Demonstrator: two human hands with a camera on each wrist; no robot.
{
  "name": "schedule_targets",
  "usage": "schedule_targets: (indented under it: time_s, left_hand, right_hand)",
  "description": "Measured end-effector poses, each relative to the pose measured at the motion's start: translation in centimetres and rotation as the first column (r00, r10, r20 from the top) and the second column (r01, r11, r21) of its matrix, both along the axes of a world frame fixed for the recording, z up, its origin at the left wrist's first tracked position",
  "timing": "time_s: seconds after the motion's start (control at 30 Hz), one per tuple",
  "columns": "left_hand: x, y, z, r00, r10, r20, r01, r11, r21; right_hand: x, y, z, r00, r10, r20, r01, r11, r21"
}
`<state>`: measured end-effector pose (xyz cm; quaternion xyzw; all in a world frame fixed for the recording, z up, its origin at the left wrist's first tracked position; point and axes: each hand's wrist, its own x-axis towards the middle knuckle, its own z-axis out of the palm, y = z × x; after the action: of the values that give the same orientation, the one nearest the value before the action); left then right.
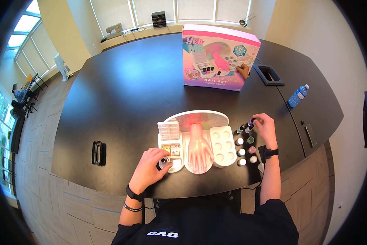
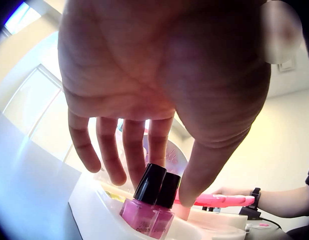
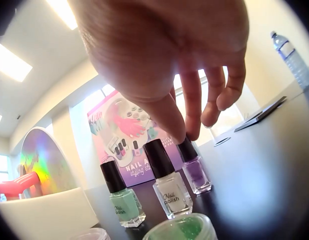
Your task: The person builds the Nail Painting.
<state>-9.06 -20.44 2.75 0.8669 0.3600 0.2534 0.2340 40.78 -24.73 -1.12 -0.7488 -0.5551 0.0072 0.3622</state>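
Observation:
My left hand (image 1: 147,168) hovers over the left compartment of a white nail-art station (image 1: 177,166), thumb and fingers relaxed around two pink nail polish bottles (image 2: 137,212) with black caps. The bottles lean side by side in the compartment. At the right, my right hand (image 1: 266,130) pinches the black cap of a purple nail polish bottle (image 3: 196,175) between thumb and finger. Beside that bottle stand a white nail polish bottle (image 3: 173,195) and a mint one (image 3: 126,206). A pink model hand (image 1: 199,152) lies palm down in the station's middle.
Small glitter jars, one green (image 1: 251,139), stand in two rows right of the white well tray (image 1: 223,160). A pink nail-art box (image 1: 216,77) stands behind. A water bottle (image 1: 298,96) and a phone (image 1: 310,135) are far right; a black case (image 1: 96,153) lies left.

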Motion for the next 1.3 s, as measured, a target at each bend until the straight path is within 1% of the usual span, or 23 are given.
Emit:
schedule_targets:
  time_s: [0.2, 0.23, 0.37, 0.4, 0.47, 0.6, 0.67, 0.73, 0.77, 0.83, 0.93, 0.97, 1.03, 1.07, 1.1, 1.17, 1.3]
  left_hand:
    - [-0.2, -0.2, 0.5, 1.000, 0.004, 0.011, -0.004, 1.000, 0.026]
    - [-0.2, -0.3, 0.6, 1.000, 0.007, 0.021, -0.008, 0.999, 0.032]
    - [-0.2, -0.3, 0.8, 0.999, 0.014, 0.049, -0.015, 0.999, 0.031]
    - [-0.2, -0.4, 1.0, 0.998, 0.017, 0.061, -0.019, 0.999, 0.035]
    - [0.0, -0.4, 1.4, 0.997, 0.019, 0.072, -0.022, 0.999, 0.038]
    - [0.3, -0.4, 1.4, 0.991, 0.042, 0.128, -0.051, 0.997, 0.066]
    - [0.4, -0.2, 1.3, 0.988, 0.052, 0.146, -0.064, 0.995, 0.076]
    - [0.6, -0.1, 1.2, 0.985, 0.061, 0.162, -0.086, 0.985, 0.152]
    - [0.7, -0.1, 1.3, 0.985, 0.063, 0.160, -0.087, 0.985, 0.152]
    - [1.0, -0.1, 1.6, 0.981, 0.041, 0.189, -0.077, 0.979, 0.189]
    - [1.4, -0.1, 1.8, 0.975, 0.023, 0.219, -0.071, 0.974, 0.216]
    - [1.6, -0.1, 1.9, 0.976, 0.024, 0.217, -0.072, 0.974, 0.216]
    - [1.9, -0.2, 2.1, 0.973, 0.010, 0.231, -0.059, 0.977, 0.203]
    - [2.1, -0.3, 2.1, 0.973, 0.011, 0.230, -0.059, 0.977, 0.203]
    - [2.2, -0.3, 2.1, 0.973, -0.004, 0.229, -0.042, 0.979, 0.197]
    - [2.7, -0.4, 2.1, 0.974, -0.020, 0.228, -0.025, 0.981, 0.192]
    - [3.6, -0.6, 2.3, 0.969, -0.082, 0.234, 0.040, 0.983, 0.180]
  right_hand:
    - [0.2, -0.1, -0.3, 0.998, -0.063, 0.009, 0.063, 0.998, 0.030]
    - [0.0, -0.2, 0.0, 0.998, -0.063, 0.010, 0.062, 0.996, 0.064]
    - [-0.8, -0.7, 1.6, 0.998, -0.061, 0.020, 0.057, 0.986, 0.156]
    - [-1.1, -0.9, 2.1, 0.998, -0.062, 0.021, 0.058, 0.986, 0.156]
    - [-1.8, -1.3, 3.2, 0.996, -0.044, 0.077, 0.027, 0.977, 0.211]
    - [-4.1, -2.3, 5.6, 0.997, -0.032, 0.074, 0.012, 0.967, 0.253]
    - [-5.5, -2.8, 6.5, 0.997, 0.016, 0.074, -0.036, 0.958, 0.284]
    - [-7.1, -3.4, 7.4, 0.997, 0.048, 0.067, -0.065, 0.954, 0.292]
    - [-7.9, -3.6, 7.5, 0.995, 0.079, 0.059, -0.093, 0.949, 0.302]
    - [-9.3, -4.0, 7.6, 0.993, 0.102, 0.055, -0.114, 0.946, 0.304]
    - [-12.1, -4.5, 8.0, 0.978, 0.200, 0.066, -0.211, 0.936, 0.283]
    - [-12.9, -4.6, 8.0, 0.977, 0.201, 0.065, -0.211, 0.936, 0.282]
    - [-14.4, -4.7, 7.8, 0.957, 0.277, 0.086, -0.290, 0.920, 0.263]
    - [-15.2, -4.8, 7.9, 0.948, 0.315, 0.044, -0.316, 0.915, 0.252]
    - [-15.8, -4.7, 7.8, 0.948, 0.316, 0.044, -0.316, 0.914, 0.253]
    - [-16.8, -4.5, 7.3, 0.917, 0.393, 0.071, -0.397, 0.878, 0.267]
    - [-18.6, -4.3, 7.0, 0.896, 0.439, 0.062, -0.439, 0.861, 0.257]
